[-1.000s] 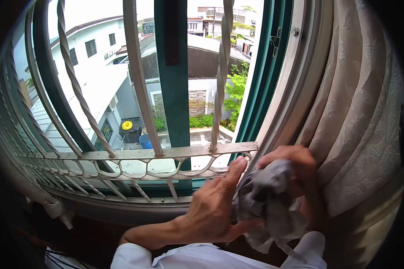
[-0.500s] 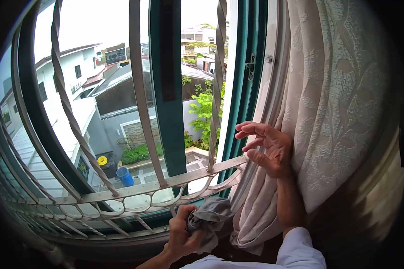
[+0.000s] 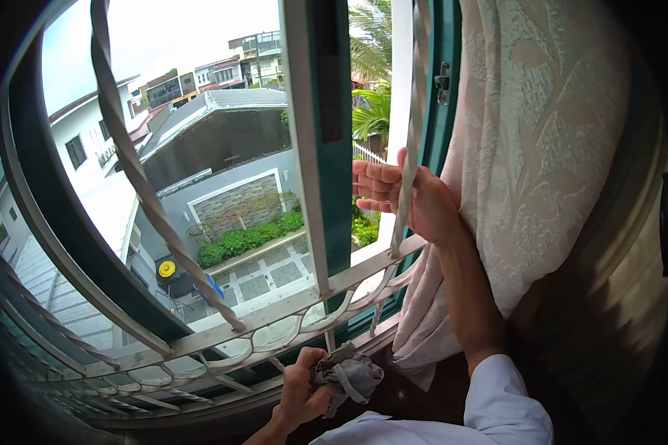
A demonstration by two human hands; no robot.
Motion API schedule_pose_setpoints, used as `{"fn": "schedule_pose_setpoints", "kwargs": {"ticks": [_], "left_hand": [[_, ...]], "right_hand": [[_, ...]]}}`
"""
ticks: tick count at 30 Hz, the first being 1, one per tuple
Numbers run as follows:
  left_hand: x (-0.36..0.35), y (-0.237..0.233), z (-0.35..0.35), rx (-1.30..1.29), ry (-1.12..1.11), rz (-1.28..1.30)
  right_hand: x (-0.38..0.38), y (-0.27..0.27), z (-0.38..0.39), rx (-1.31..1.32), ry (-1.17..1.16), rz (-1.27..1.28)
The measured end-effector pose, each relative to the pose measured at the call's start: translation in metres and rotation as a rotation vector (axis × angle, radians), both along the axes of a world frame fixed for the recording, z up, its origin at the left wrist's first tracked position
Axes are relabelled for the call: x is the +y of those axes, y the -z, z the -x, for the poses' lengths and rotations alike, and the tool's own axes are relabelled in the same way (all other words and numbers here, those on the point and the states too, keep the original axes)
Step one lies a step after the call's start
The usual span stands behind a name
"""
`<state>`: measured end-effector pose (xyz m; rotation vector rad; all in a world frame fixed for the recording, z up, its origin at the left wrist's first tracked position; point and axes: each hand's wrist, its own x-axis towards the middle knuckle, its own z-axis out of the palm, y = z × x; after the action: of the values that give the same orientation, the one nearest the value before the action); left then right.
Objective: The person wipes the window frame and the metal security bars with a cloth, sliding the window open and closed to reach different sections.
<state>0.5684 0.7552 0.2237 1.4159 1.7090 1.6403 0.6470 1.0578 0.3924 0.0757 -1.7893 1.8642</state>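
Observation:
A crumpled grey cloth [image 3: 351,377] is bunched in my left hand [image 3: 301,387], low in front of the window grille's bottom scrollwork [image 3: 274,326]. Higher up, my right hand [image 3: 432,208] reaches into the grille at a twisted metal bar [image 3: 417,96], which crosses in front of the palm. Its fingers stretch out to the left beyond the bar, loosely bent and holding nothing. They point toward the edge of the dark green sliding window frame [image 3: 332,185]. Beside the right forearm hangs a pale patterned curtain [image 3: 527,163].
A metal latch [image 3: 442,83] sits on the green side frame [image 3: 444,44]. More twisted bars [image 3: 137,170] stand to the left. Outside are a grey wall [image 3: 178,211], green shrubs [image 3: 252,241] and a yellow-lidded bin [image 3: 167,269].
My right hand has moved up and left from beside the curtain into the grille, behind the twisted bar. The view has turned, and my left hand still grips the cloth.

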Motion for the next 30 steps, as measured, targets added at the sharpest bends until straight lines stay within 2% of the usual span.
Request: {"fn": "schedule_pose_setpoints", "kwargs": {"ticks": [1, 2, 3, 5, 6, 8, 9, 11, 13, 15, 17, 21, 23, 26, 27, 28, 30], "left_hand": [[-0.005, 0.004, 0.006, -0.013, -0.015, 0.007], [-0.01, 0.008, 0.01, -0.03, -0.03, 0.01], [-0.016, 0.01, 0.013, -0.043, -0.036, 0.011], [-0.027, 0.01, 0.022, -0.119, -0.064, 0.004], [-0.033, 0.01, 0.024, -0.195, -0.072, 0.026], [-0.04, 0.011, 0.029, -0.205, -0.063, 0.012], [-0.041, 0.012, 0.032, -0.203, -0.066, -0.02], [-0.045, 0.014, 0.033, -0.234, -0.051, -0.01], [-0.049, 0.014, 0.036, -0.193, -0.028, -0.007], [-0.053, 0.013, 0.035, -0.219, -0.036, 0.007], [-0.065, 0.015, 0.037, -0.172, -0.059, -0.005], [-0.086, 0.015, 0.042, -0.232, -0.105, 0.052], [-0.085, 0.015, 0.044, -0.258, -0.086, 0.074], [-0.066, 0.008, 0.039, -0.196, 0.022, 0.074], [-0.06, 0.009, 0.034, -0.19, 0.045, 0.08], [-0.052, 0.01, 0.03, -0.165, 0.06, 0.06], [-0.039, 0.006, 0.021, -0.113, 0.074, 0.045]], "right_hand": [[0.0, 0.0, -0.003, -0.047, -0.083, -0.004], [-0.007, -0.003, -0.008, -0.087, 0.021, -0.08], [-0.01, 0.002, -0.008, 0.035, 0.213, -0.068], [-0.039, 0.007, -0.016, 0.337, 0.979, -0.526], [-0.048, 0.016, -0.026, 0.492, 0.932, -0.584], [-0.069, 0.015, -0.035, 0.655, 0.678, -0.789], [-0.083, 0.015, -0.029, 0.473, 0.567, -0.721], [-0.093, 0.013, 0.0, 0.34, 0.54, -0.425], [-0.072, 0.009, 0.007, 0.149, 0.378, -0.23], [-0.074, 0.001, 0.008, 0.129, 0.393, -0.291], [-0.072, -0.001, 0.01, 0.056, 0.277, -0.354], [-0.07, 0.004, 0.009, 0.164, 0.16, -0.26], [-0.065, 0.004, 0.007, 0.183, 0.141, -0.277], [-0.062, 0.003, 0.007, 0.152, -0.04, -0.317], [-0.069, -0.016, 0.0, 0.154, -0.015, -0.315], [-0.083, -0.051, -0.01, -0.089, -0.081, 0.301], [-0.082, -0.003, 0.004, 0.088, 0.165, -0.541]]}}
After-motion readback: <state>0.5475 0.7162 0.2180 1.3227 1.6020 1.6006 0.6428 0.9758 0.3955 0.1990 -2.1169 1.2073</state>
